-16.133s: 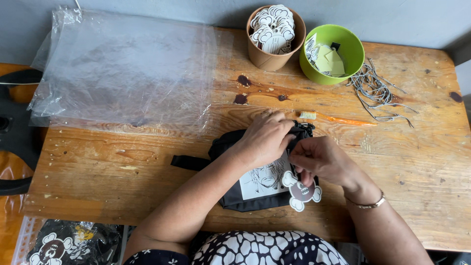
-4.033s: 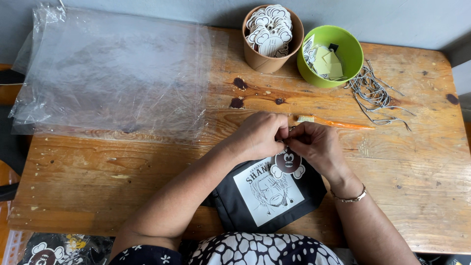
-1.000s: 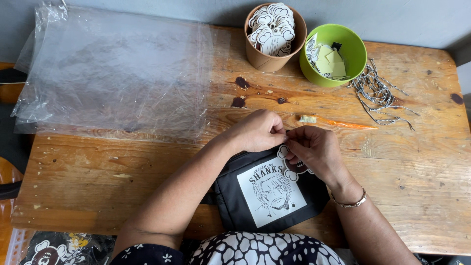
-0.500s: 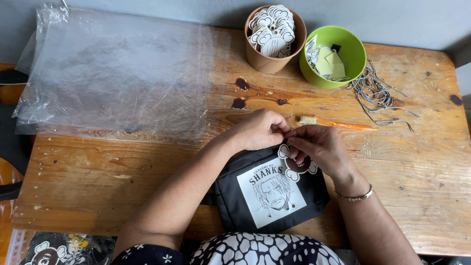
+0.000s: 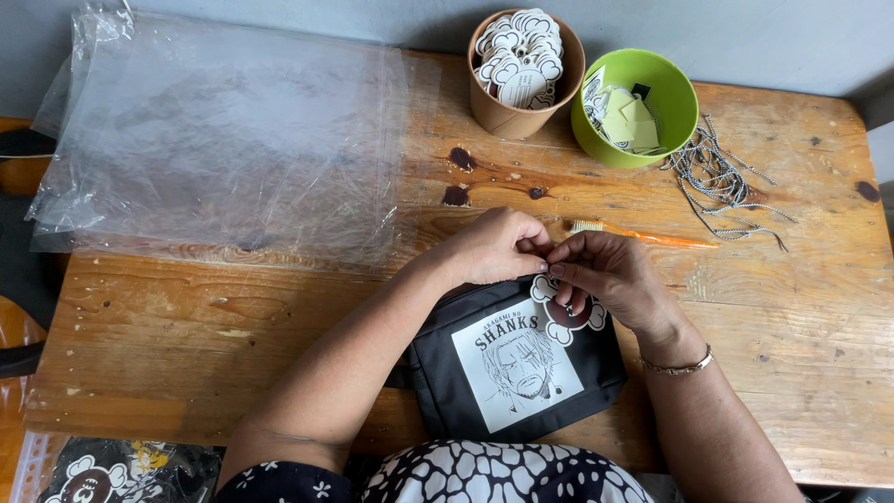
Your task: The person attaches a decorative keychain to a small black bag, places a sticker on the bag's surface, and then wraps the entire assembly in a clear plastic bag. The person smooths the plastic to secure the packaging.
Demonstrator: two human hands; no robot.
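- Both hands meet at the top edge of a black pouch [image 5: 517, 373], which lies on the wooden surface [image 5: 186, 326] just in front of the person.
- Left hand [image 5: 498, 247] and right hand [image 5: 605, 279] touch at the fingertips, fingers narrow, pinching something small above a round cut-out tag [image 5: 566, 317]; what they pinch cannot be told.
- Clear plastic sheets [image 5: 223, 140] lie to the left.
- A brown cup [image 5: 526, 65] of tags, a green bowl [image 5: 638, 107], cords [image 5: 722, 177] and an orange brush [image 5: 643, 236] sit beyond.

Soft, even daylight, sharp focus, faint shadows, perhaps slight glare on the plastic sheet [image 5: 223, 140].
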